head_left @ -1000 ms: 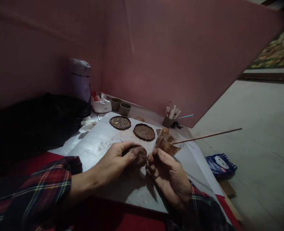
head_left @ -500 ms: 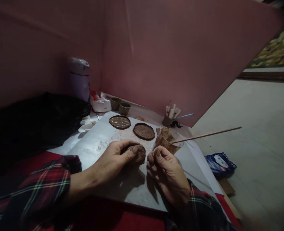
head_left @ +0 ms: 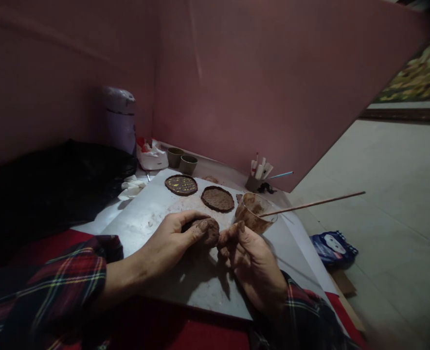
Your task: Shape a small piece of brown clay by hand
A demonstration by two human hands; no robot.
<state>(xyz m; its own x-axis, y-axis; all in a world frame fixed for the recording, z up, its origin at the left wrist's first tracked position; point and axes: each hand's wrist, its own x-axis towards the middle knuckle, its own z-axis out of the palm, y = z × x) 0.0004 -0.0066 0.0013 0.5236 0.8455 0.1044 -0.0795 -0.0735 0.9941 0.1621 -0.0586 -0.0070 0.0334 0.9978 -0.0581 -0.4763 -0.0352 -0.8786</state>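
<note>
My left grip (head_left: pixel 174 236) clasps brown lump (head_left: pixel 212 233); right grip (head_left: pixel 253 262) curls beside it, contents unclear. Likely shaping; next needs steady hold.

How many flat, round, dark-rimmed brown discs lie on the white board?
2: a yellow-speckled brown disc and, right of it and nearer, a plain brown disc. Others may be hidden behind the left hand or clear, brown-smeared cup.
</note>
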